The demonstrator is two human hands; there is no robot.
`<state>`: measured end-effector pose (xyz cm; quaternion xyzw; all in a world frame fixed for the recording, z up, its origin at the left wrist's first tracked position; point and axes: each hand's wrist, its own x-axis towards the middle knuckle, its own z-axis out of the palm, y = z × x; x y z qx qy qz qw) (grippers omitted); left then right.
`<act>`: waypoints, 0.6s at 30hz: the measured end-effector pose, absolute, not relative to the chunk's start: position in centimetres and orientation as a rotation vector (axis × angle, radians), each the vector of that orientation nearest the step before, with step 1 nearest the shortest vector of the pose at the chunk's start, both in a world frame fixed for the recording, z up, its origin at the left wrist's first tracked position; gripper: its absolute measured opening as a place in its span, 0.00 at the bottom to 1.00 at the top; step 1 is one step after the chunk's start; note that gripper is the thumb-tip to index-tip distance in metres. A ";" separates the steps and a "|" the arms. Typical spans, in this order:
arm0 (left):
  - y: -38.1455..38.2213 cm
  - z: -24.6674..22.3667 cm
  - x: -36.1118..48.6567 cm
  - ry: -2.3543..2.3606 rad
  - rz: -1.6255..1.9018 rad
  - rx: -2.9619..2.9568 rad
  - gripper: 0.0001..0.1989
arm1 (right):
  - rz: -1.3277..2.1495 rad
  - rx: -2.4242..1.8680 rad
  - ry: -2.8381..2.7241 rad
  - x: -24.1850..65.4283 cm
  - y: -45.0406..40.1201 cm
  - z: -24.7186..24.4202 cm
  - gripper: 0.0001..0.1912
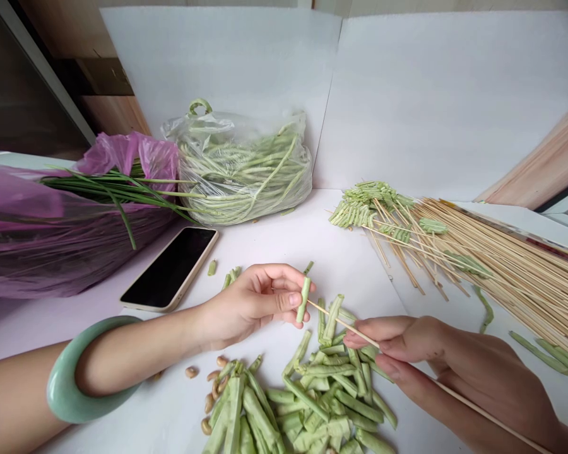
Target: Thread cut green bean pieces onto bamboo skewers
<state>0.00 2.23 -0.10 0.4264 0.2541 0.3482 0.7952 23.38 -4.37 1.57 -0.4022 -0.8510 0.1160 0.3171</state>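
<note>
My left hand [260, 296] pinches a short cut piece of green bean [303, 299] upright between thumb and fingers. In my right hand [435, 359] is a thin wooden skewer [341, 321], gripped between thumb and fingers. The skewer's far end meets the bean piece at its side; whether it has pierced it I cannot tell. Below both hands lies a pile of cut bean pieces [331, 391] on the white surface, with several loose tan seeds [209, 403] along its left side.
A phone [170, 268] lies left of my left hand. Behind it are a purple bag [23, 239] with long green stalks [108, 187] and a clear bag of long beans [246, 167]. At right lie many skewers [492, 252] and skewered bean pieces [373, 202].
</note>
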 end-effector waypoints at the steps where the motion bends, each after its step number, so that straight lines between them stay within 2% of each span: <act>1: 2.3 -0.1 0.0 0.545 0.747 0.927 0.08 | 0.296 -1.062 -2.248 23.4 -4.4 1.6 0.06; 12: 2.0 -0.1 0.0 0.577 0.813 1.005 0.05 | 0.238 -0.955 -2.199 22.2 -4.5 1.4 0.04; 18: 1.7 0.2 -0.1 0.594 0.853 1.101 0.04 | 0.181 -0.903 -2.186 21.4 -4.5 2.1 0.10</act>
